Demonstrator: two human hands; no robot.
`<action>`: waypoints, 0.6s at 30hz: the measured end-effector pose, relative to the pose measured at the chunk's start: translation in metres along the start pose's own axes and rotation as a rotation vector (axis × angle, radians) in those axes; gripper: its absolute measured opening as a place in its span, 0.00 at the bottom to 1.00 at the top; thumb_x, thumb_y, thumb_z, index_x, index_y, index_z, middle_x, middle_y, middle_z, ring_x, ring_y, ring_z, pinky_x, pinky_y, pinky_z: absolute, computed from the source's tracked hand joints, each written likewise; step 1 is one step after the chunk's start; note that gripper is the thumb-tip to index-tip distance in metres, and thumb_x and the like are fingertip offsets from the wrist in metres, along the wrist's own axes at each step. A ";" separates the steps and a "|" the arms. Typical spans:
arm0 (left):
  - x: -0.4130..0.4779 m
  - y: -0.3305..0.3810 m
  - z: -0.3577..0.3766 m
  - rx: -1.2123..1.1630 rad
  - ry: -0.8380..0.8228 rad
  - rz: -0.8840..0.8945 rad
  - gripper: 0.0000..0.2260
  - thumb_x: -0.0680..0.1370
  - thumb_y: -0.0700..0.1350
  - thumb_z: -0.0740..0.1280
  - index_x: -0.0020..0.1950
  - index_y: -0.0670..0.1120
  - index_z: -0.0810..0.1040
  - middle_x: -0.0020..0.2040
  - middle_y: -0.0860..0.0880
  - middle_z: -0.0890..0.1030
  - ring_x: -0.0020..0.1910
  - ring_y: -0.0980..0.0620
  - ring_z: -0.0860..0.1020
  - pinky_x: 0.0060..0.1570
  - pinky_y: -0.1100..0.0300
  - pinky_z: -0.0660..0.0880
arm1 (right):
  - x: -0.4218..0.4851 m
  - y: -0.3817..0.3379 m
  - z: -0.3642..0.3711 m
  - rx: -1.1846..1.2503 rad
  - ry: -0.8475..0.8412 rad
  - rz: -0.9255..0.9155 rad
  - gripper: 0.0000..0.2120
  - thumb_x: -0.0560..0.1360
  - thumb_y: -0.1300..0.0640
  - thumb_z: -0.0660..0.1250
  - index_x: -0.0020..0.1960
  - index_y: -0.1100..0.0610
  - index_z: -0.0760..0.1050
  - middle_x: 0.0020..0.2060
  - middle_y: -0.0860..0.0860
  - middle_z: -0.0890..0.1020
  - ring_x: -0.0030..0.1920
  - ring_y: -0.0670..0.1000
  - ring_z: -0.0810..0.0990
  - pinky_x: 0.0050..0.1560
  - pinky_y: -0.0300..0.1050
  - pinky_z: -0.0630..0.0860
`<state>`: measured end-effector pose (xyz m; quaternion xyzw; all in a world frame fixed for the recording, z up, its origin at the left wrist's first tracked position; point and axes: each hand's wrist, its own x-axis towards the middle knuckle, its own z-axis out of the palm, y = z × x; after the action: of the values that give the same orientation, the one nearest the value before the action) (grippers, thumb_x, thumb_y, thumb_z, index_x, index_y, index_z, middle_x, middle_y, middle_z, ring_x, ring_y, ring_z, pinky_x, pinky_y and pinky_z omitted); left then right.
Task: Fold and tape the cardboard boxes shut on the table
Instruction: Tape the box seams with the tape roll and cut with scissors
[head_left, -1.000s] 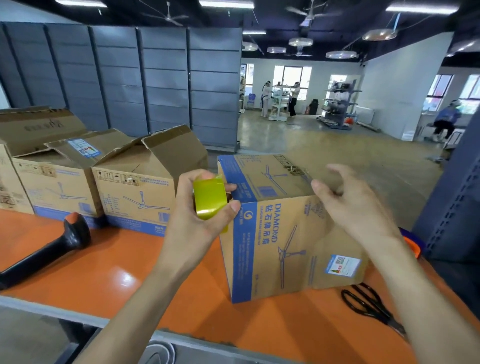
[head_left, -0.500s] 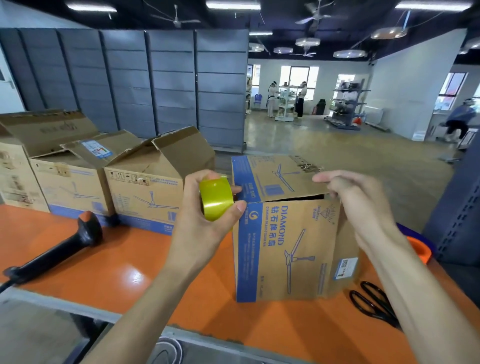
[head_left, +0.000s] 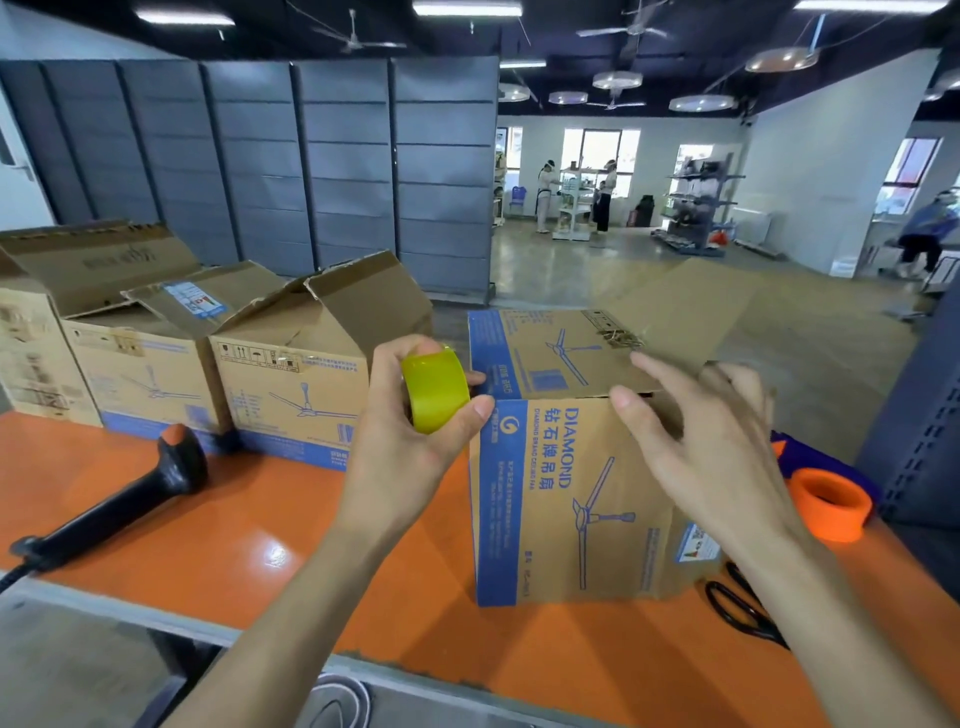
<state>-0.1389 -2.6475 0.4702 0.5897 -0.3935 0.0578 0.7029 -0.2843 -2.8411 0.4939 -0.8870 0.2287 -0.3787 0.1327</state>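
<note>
The left hand (head_left: 410, 447) pinched a yellow tape roll (head_left: 435, 391) beside the top corner of the box (head_left: 571, 499). The right hand (head_left: 711, 452), fingers spread, was at that box's top front edge. The box's inside was hidden. It stood on the orange tabletop (head_left: 234, 519), with open-flapped boxes (head_left: 291, 384) to its left, their contents unseen.

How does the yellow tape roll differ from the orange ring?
The yellow tape roll is gripped by the left hand, off the table; the orange ring rests on it, untouched. The yellow roll is left of the front box, the orange ring right. Both are round.
</note>
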 end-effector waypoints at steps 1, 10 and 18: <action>0.000 0.000 0.000 -0.008 0.005 0.002 0.20 0.76 0.41 0.76 0.61 0.51 0.69 0.54 0.49 0.85 0.57 0.49 0.83 0.51 0.59 0.79 | -0.001 0.000 0.001 -0.048 -0.007 -0.010 0.27 0.77 0.36 0.60 0.72 0.46 0.75 0.46 0.52 0.75 0.65 0.57 0.63 0.70 0.58 0.63; 0.001 -0.005 0.001 -0.058 0.027 0.010 0.22 0.76 0.38 0.76 0.62 0.49 0.68 0.54 0.47 0.84 0.58 0.48 0.83 0.52 0.59 0.80 | -0.008 0.005 0.014 0.104 0.218 0.025 0.20 0.73 0.42 0.71 0.63 0.46 0.82 0.53 0.53 0.73 0.61 0.56 0.65 0.66 0.51 0.68; 0.001 0.000 0.003 -0.075 0.038 -0.023 0.22 0.75 0.36 0.76 0.61 0.50 0.69 0.53 0.46 0.85 0.57 0.48 0.83 0.50 0.60 0.79 | -0.014 0.005 0.013 0.125 0.219 0.049 0.20 0.73 0.40 0.69 0.63 0.45 0.81 0.55 0.51 0.69 0.62 0.57 0.63 0.65 0.56 0.70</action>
<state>-0.1397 -2.6505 0.4710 0.5663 -0.3751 0.0460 0.7325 -0.2851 -2.8369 0.4745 -0.8243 0.2395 -0.4835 0.1713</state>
